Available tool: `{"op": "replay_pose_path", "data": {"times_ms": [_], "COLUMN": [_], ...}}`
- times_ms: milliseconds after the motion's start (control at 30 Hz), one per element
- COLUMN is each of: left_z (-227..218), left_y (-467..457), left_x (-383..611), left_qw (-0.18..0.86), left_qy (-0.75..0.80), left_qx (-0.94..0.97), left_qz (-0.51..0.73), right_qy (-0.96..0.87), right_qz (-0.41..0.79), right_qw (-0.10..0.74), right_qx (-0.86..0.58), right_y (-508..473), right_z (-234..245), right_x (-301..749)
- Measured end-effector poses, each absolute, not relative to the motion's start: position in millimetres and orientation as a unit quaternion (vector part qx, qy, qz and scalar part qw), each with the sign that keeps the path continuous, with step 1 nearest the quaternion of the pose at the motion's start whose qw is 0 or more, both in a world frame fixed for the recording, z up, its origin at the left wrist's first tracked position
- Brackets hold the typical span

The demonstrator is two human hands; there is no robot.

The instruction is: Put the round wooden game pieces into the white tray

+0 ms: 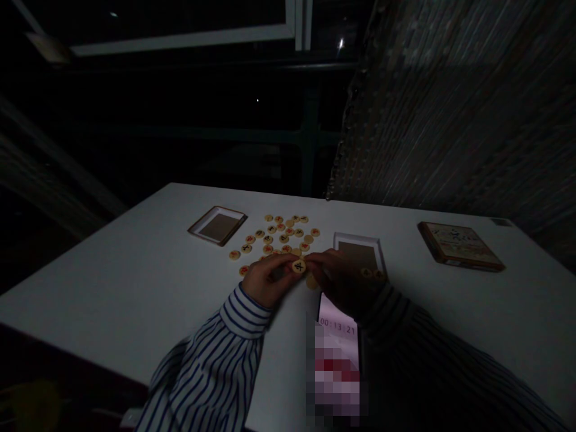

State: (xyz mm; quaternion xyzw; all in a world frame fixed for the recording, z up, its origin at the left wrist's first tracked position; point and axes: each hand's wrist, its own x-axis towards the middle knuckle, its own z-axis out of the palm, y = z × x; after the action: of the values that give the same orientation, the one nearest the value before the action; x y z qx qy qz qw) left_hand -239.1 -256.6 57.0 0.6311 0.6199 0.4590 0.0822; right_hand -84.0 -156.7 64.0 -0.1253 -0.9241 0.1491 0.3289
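Fingers of the left hand (269,281) and right hand (342,277) together pinch one black-marked disc (299,266). Two discs (366,273) sit in the tray (360,251) right of the fingers; many loose discs (284,239) lie beyond.

1 head-worn view looks forward and down across the white surface (112,270), from close behind the left hand (267,282) and right hand (342,281) just below the frame's centre, and reaches a white window frame (180,39) at upper left.
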Motion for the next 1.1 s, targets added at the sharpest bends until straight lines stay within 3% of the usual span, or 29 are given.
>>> {"op": "replay_pose_path", "data": {"times_ms": [333,567,1100], "left_z": [43.5,34.9,35.5], "left_y": [-252.4,-253.8,-255.4], "left_x": [-256.1,-258.1,-252.0], "left_qw": [-0.044,-0.036,-0.028], "left_qy": [0.653,0.677,0.723], "left_qx": [0.684,0.696,0.661], "left_qz": [0.321,0.237,0.198], "right_qy": [-0.918,-0.945,-0.969], "right_qz": [0.084,0.051,-0.014], "right_qw": [0.342,0.259,0.167], "right_qx": [-0.182,-0.192,-0.179], "right_y": [-154.9,-156.5,-161.1], "right_z": [59.4,59.1,56.9], "right_x": [-84.1,-83.2,-80.0]}}
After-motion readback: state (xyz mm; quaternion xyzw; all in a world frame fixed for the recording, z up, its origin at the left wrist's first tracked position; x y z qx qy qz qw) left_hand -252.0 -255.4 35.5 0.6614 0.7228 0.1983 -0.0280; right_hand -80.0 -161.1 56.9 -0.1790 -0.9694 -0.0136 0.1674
